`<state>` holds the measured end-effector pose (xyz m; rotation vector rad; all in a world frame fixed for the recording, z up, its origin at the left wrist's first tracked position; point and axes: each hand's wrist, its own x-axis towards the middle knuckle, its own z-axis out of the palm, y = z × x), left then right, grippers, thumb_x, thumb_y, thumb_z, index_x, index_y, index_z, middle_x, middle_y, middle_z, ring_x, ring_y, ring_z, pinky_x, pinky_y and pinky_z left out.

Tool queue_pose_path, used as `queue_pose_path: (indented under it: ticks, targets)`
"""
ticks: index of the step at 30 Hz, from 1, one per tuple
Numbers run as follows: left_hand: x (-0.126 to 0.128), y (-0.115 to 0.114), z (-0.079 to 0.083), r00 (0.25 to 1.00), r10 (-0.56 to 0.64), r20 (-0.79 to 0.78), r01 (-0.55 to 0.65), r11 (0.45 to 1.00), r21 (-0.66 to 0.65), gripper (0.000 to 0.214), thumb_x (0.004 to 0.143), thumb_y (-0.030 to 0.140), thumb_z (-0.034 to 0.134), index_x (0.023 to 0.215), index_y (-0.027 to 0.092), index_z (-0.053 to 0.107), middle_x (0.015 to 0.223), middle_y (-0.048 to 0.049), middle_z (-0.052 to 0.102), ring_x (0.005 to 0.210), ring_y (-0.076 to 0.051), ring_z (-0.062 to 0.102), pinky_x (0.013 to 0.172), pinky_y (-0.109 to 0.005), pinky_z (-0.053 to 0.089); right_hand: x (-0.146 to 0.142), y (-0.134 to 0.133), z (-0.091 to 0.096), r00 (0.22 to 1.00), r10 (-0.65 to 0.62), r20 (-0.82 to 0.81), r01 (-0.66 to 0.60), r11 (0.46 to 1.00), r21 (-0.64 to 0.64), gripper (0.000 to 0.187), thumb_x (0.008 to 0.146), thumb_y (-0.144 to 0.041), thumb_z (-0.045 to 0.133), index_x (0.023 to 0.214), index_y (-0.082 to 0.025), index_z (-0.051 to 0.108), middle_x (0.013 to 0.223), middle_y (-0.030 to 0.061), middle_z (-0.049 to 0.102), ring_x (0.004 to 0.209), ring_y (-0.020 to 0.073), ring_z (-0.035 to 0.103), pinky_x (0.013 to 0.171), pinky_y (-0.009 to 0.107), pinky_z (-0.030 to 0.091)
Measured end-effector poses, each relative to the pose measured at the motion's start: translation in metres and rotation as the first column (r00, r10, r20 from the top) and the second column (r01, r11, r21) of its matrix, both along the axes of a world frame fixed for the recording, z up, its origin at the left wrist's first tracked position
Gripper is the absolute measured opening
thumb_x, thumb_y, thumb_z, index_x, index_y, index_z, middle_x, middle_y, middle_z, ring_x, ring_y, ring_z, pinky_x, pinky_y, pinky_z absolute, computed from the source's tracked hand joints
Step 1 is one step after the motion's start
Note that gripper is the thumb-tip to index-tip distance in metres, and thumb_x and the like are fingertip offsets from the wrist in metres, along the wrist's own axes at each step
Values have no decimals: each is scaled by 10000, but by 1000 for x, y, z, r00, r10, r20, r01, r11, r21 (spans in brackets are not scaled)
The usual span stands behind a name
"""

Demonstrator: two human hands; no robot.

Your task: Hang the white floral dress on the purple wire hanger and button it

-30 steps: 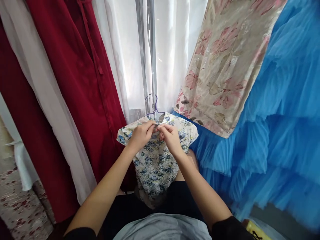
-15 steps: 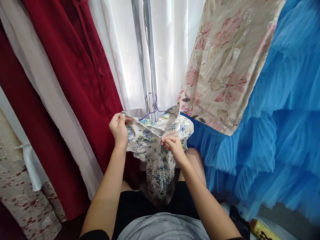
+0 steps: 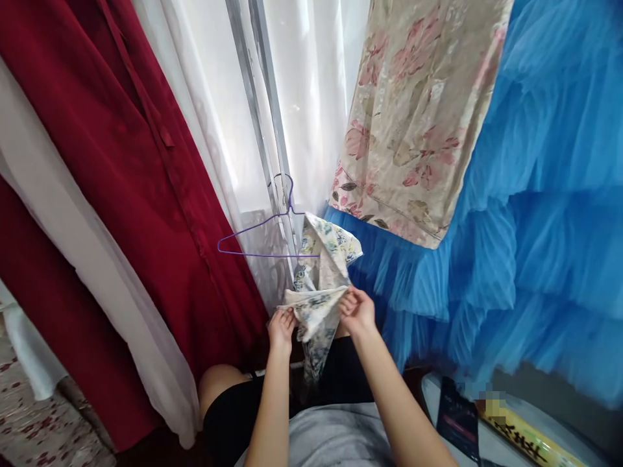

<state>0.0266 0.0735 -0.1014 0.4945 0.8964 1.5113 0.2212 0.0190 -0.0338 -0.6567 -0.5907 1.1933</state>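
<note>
A small cream garment with a blue flower print (image 3: 321,285) hangs by one side from a thin purple wire hanger (image 3: 263,240), whose hook sits on a metal pole (image 3: 257,110). The hanger's left arm is bare. My left hand (image 3: 281,327) pinches the garment's lower left edge. My right hand (image 3: 359,311) grips its right edge at about the same height. Both hands are closed on the cloth, in front of my lap.
A dark red dress (image 3: 121,181) and a white garment (image 3: 73,259) hang at the left. White curtains (image 3: 316,97) are behind the pole. A pink-flowered cloth (image 3: 413,123) and a blue tulle skirt (image 3: 535,214) hang at the right. A dark packet (image 3: 457,421) lies at lower right.
The garment has slipped off the hanger's left arm, which now shows bare. Both hands have dropped lower with the cloth, and my view has shifted to the right.
</note>
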Motion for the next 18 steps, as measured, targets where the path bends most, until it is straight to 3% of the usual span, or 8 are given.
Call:
queue_pose_path:
  ticks: [3,6,8,11,13,16,18]
  targets:
    - [33,-14,-3,997,-80,-16,81,995,63,162,772,227,732,847,168,601,830,-57,701,789,-184,701,844,-348,562,47,-3,-8,978,-208,-23,208,978,-7,312,806,-409,535,630,-256,328,462,-114,175,372,89,140,355,215,200]
    - [54,-24,25,992,-125,-18,126,976,177,254,742,310,800,879,173,637,896,-47,706,891,-191,696,937,-352,537,61,-8,-8,941,-337,-30,337,942,-6,264,826,-425,555,684,-244,426,500,-75,355,397,104,312,393,225,307]
    - [61,-36,50,985,-146,-97,168,939,300,279,781,382,788,925,178,664,937,-53,705,938,-200,685,962,-340,519,50,-12,-5,946,-315,70,315,949,8,234,826,-443,607,741,-230,555,596,-23,538,499,126,476,468,243,396]
    - [62,-61,85,920,-64,-386,276,805,525,271,917,449,659,976,187,695,1024,-77,701,1010,-229,669,982,-342,502,17,-24,2,921,-8,390,5,1000,9,331,870,-517,639,802,-197,691,801,56,704,742,195,627,649,299,496]
    - [58,-77,104,830,81,-552,332,723,606,279,966,450,593,1002,200,712,1139,-96,683,1107,-257,648,1023,-358,483,-7,-35,9,846,249,472,-263,964,-37,403,920,-574,592,924,-198,735,933,73,743,896,232,655,764,340,519]
    - [47,-91,122,697,207,-687,405,677,615,294,985,434,569,1141,228,708,1431,-109,564,1362,-288,514,1158,-395,379,-35,-54,19,804,499,324,-509,859,-57,465,939,-607,572,1204,-245,694,1125,57,746,1075,248,653,892,388,521]
    - [39,-93,127,646,152,-748,486,673,557,306,983,427,577,1192,237,694,1542,-98,479,1454,-290,420,1216,-408,295,-48,-64,23,830,532,167,-537,844,-19,538,887,-629,635,1273,-256,662,1166,53,744,1139,268,649,948,412,513]
